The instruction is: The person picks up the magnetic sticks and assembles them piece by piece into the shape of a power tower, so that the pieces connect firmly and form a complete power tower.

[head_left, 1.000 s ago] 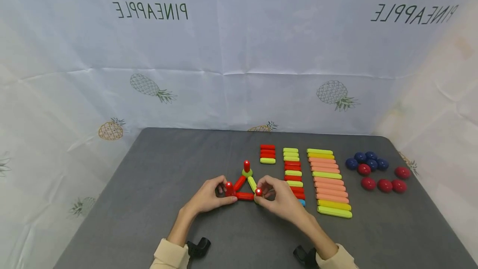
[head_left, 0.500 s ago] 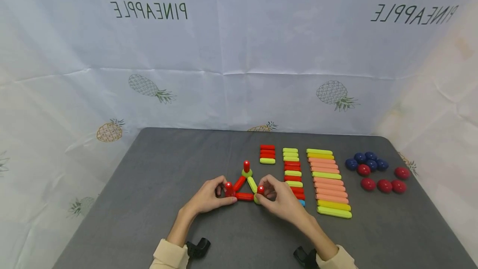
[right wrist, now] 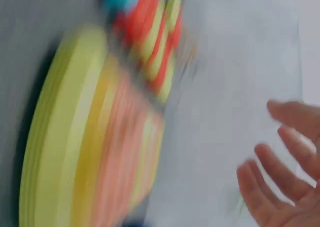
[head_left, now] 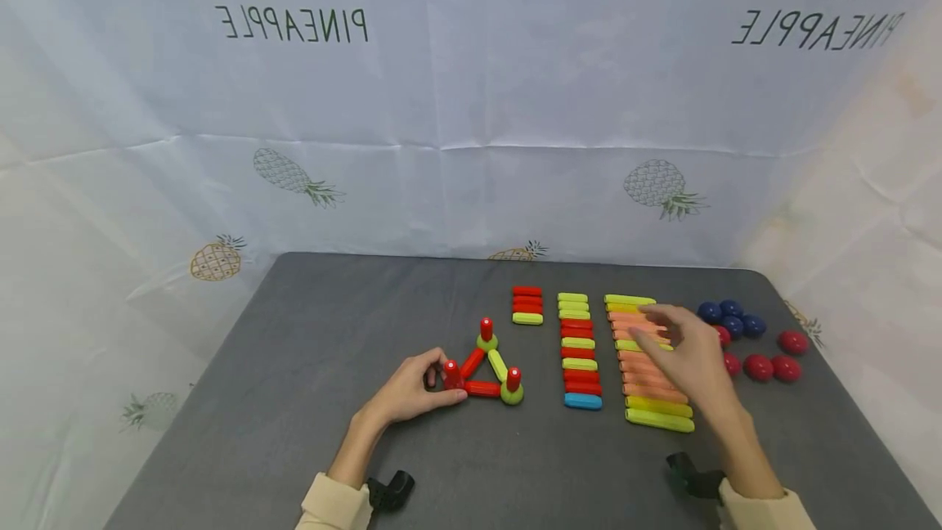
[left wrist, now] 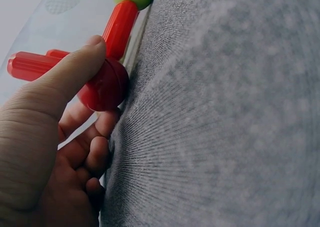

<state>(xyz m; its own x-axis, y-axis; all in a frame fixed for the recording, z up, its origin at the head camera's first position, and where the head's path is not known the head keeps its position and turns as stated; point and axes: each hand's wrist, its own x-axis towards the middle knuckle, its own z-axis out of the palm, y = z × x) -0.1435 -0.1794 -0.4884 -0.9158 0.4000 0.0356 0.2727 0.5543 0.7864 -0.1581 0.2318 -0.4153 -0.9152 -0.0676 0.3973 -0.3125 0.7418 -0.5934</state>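
Note:
A triangular frame of toy rods and balls lies on the dark grey table. Its sides are a front red rod, another red rod and a yellow-green rod. A short red rod stands upright on each corner ball. With thumb and fingers, my left hand pinches the red ball at the left corner. The green ball at the right corner is untouched. My right hand is over the row of long rods, fingers spread, nothing in it; the right wrist view is blurred.
Short red and yellow-green rods lie in a column, with a blue rod at its near end. A smaller stack of rods sits behind. Blue balls and red balls are grouped at right. A white pineapple-print cloth hangs behind.
My right hand has let go of the frame's right corner and moved right, over the long rods. The left hand keeps its hold on the red ball.

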